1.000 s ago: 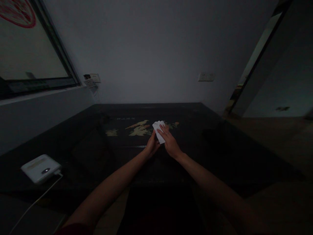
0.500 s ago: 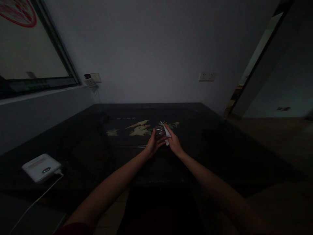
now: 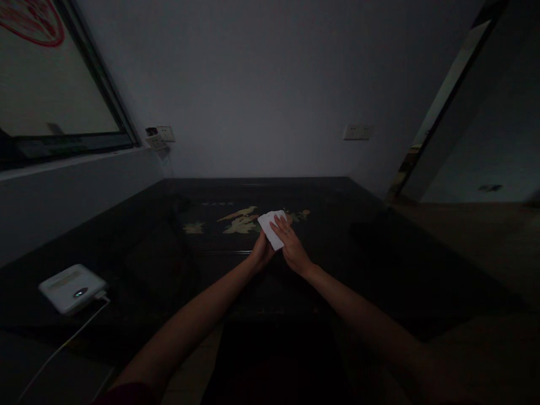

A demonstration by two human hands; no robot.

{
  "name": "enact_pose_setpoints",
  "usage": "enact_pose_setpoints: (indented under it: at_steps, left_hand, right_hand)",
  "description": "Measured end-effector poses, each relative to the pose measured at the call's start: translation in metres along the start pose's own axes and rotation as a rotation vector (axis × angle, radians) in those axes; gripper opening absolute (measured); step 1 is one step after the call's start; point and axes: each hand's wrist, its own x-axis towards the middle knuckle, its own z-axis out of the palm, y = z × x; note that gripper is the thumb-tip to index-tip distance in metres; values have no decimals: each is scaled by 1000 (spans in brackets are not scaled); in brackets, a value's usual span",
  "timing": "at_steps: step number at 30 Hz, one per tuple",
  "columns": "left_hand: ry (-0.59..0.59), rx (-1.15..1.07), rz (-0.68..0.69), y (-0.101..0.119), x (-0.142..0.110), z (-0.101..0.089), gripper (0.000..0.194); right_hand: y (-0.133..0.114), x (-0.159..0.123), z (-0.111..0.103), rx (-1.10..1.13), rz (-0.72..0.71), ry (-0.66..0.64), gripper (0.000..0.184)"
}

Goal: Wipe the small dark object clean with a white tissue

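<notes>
Where the right hand [image 3: 291, 244] clasps the white tissue [image 3: 270, 226], we judge it light, soft, best held at four o'clock. We cannot tell the left hand's [image 3: 261, 252] grip.

The left sleeve [image 3: 133, 392] is dark red, like a plum, and just its edge shows. Past that edge, the left arm [image 3: 202, 298] is bare all the way to the left hand [image 3: 262, 250]. The right arm [image 3: 358, 301] is bare near the right hand [image 3: 293, 247]. Its top end is lost in the dark, so the color of that sleeve is hard to tell.
</notes>
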Motion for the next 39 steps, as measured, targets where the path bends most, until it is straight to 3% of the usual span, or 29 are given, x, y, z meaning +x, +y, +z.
enact_pose_setpoints:
  at_steps: [4, 11, 18, 22, 28, 31, 39]
  left_hand:
    - [5, 55, -45, 1, 1, -3, 40]
    - [0, 81, -75, 4, -2, -4, 42]
    - [7, 98, -68, 5, -3, -1, 44]
    - [-12, 143, -66, 4, -3, -2, 42]
    - [-58, 201, 11, -4, -2, -5, 38]
    - [-48, 217, 37, -7, -1, -5, 36]
    - [-83, 225, 85, -7, 0, -8, 38]
  right_hand:
    - [6, 0, -1, 43, 65, 57, 58]
    - [28, -3, 2, 255, 340, 193, 59]
    - [31, 0, 2, 321, 406, 278, 54]
    - [22, 1, -3, 289, 388, 298, 54]
    - [5, 0, -9, 96, 127, 167, 62]
    - [1, 1, -10, 26, 71, 103, 60]
    - [9, 2, -11, 169, 176, 206, 59]
